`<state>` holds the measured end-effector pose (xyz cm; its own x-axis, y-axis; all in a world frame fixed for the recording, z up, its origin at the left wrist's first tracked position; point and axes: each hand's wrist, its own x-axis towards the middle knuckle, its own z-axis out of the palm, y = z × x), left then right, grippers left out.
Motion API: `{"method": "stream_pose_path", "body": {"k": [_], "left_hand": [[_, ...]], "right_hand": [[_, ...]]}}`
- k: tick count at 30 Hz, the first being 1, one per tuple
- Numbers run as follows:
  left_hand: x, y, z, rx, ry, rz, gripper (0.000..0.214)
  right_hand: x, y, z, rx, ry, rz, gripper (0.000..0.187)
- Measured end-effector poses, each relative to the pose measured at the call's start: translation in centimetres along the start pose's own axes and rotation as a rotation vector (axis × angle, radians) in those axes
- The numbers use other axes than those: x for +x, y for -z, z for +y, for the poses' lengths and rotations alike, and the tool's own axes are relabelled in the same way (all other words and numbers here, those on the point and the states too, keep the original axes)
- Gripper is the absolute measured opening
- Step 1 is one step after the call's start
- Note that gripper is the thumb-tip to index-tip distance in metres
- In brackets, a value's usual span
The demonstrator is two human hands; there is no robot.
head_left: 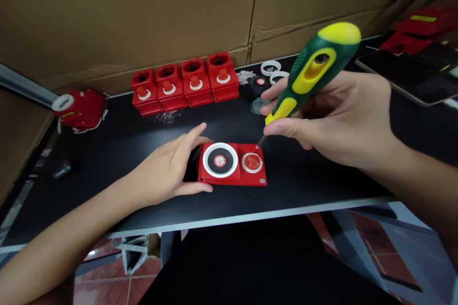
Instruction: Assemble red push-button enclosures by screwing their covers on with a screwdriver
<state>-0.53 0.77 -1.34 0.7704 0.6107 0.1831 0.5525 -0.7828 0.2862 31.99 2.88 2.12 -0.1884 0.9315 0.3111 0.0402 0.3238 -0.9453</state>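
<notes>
"What's in front of you?"
"A red unit [239,167], near the front edge of the black table [214,207]. My left hand [170,167] is half open around its left end, thumb on the near side, fingers on the far side."

"And the right?"
"My right hand [347,119] is wrapped round a screwdriver [307,78], tip at the far right corner screw [257,146]. I'd call this the screw-driving step; the next move wants the tip seated, the unit steady."

"Beyond that?"
"Four red housings [189,88] in a row before the cardboard [143,14]."
</notes>
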Motion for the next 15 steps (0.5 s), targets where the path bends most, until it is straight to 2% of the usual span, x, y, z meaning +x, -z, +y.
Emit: {"method": "stream_pose_path", "body": {"k": [6,10,15], "left_hand": [[0.48,0.37,-0.12,-0.058,0.085,-0.104,0.094],[0.63,0.51,0.02,-0.077,0.095,-0.109,0.092],[0.63,0.46,0.01,-0.073,0.075,-0.105,0.091]], "right_hand": [[-0.15,-0.03,-0.32,0.003,-0.013,-0.021,0.027],[-0.15,-0.01,-0.35,0.043,-0.003,-0.118,0.019],[-0.15,0.44,-0.44,0.119,0.047,-0.307,0.032]]}}
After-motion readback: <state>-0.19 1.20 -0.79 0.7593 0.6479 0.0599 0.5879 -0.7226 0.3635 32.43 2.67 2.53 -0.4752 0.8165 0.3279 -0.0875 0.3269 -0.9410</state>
